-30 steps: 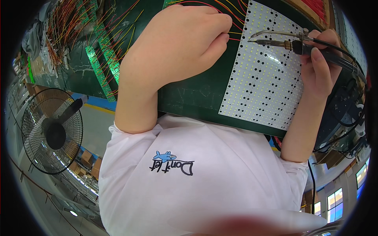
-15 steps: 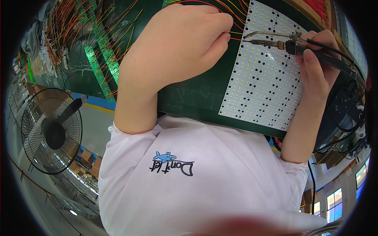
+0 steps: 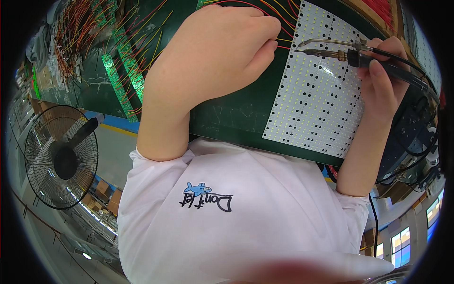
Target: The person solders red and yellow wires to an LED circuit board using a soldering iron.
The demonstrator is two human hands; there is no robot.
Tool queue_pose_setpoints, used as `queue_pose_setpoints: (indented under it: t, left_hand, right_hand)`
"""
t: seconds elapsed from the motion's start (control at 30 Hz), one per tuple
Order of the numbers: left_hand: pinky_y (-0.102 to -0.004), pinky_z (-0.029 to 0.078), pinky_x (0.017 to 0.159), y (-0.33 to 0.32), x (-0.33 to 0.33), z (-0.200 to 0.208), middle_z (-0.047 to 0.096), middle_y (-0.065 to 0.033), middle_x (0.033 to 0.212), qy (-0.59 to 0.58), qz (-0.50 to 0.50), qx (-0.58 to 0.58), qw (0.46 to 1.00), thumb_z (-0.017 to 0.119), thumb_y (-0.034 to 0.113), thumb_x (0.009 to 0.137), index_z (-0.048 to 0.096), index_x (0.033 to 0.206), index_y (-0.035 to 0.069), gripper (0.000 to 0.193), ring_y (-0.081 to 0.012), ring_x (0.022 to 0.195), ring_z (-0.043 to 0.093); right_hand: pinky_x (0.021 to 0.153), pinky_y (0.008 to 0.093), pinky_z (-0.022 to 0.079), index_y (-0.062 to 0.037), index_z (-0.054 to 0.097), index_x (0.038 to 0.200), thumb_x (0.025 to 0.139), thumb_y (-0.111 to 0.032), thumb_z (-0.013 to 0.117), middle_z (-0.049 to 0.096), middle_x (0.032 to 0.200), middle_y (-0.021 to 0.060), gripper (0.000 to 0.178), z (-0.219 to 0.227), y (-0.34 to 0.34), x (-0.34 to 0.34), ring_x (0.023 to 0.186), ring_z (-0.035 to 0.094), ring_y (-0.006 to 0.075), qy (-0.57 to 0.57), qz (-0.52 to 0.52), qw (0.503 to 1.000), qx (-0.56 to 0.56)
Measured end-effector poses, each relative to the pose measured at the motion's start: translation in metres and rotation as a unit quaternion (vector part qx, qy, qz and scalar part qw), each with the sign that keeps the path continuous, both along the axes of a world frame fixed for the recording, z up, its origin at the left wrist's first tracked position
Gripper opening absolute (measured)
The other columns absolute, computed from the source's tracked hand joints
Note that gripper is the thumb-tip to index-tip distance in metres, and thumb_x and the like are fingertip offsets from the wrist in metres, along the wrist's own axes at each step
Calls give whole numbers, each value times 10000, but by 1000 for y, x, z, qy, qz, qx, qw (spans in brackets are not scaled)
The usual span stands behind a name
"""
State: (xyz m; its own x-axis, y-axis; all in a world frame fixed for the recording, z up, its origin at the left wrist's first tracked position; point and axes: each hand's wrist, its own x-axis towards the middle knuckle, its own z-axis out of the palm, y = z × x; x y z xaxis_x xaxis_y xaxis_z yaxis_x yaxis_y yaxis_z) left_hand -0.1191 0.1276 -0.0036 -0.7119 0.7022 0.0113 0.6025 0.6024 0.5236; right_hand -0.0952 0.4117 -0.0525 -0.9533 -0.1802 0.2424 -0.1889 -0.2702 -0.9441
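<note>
My right hand point(image 3: 383, 80) grips a soldering iron point(image 3: 364, 60) with a thin curved metal tube point(image 3: 326, 41) fixed along it. The iron's tip is over the left edge of a white LED panel point(image 3: 312, 94), which carries rows of small yellowish chips and black dots. My left hand point(image 3: 231, 52) is closed just left of the panel, its back toward me. Short red and yellow wires point(image 3: 283, 47) run from its fingers to the panel edge. The fingertips are hidden, and whether the tip touches the panel I cannot tell.
Green circuit boards point(image 3: 118, 87) with many red and yellow wires point(image 3: 78, 38) lie at left on the dark green table point(image 3: 227, 111). A black fan point(image 3: 64, 161) stands beyond the table's left edge. Black cables point(image 3: 428, 142) and a dark device sit at right.
The soldering iron has shifted slightly right and down, its tip moving a little inward from the panel's left edge. My left hand is almost unmoved.
</note>
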Motion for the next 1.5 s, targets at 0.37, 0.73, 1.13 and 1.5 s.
queue_pose_setpoints:
  t: [0.37, 0.73, 1.13, 1.5]
  left_hand:
    - [-462, 497, 673, -4, 2, -3, 619, -150, 805, 12, 23, -16, 1000, 633, 160, 909, 603, 855, 24, 149, -358, 798, 633]
    - [-445, 521, 718, -26, 5, 11, 640, -147, 834, -21, 21, 13, 999, 624, 186, 941, 634, 889, 19, 175, -356, 812, 643]
    - [-434, 532, 747, -49, -21, 21, 717, -134, 855, 10, 331, -11, 944, 655, 333, 956, 668, 1035, 39, 304, -319, 821, 700]
    - [-445, 546, 823, -55, -28, 8, 735, -162, 922, -48, 345, -32, 937, 644, 352, 957, 665, 1059, 38, 331, -346, 907, 709]
  right_hand:
    - [563, 217, 415, -5, 556, 1020, 890, -67, 621, 621, 887, 85, 159, -2, 11, -6, 711, 553, 109, -30, -1, 997, -68]
    - [614, 210, 441, -47, 520, 964, 877, -118, 663, 633, 907, 96, 182, 32, 15, -7, 731, 582, 121, -70, 16, 994, -83]
    - [597, 274, 495, -45, 525, 957, 889, -96, 701, 652, 855, 117, 195, 12, -20, 79, 645, 594, 157, -109, -125, 979, -117]
    - [576, 308, 460, -71, 493, 913, 900, -75, 582, 640, 745, 108, 90, 8, -35, 39, 604, 550, 166, -96, -172, 960, -201]
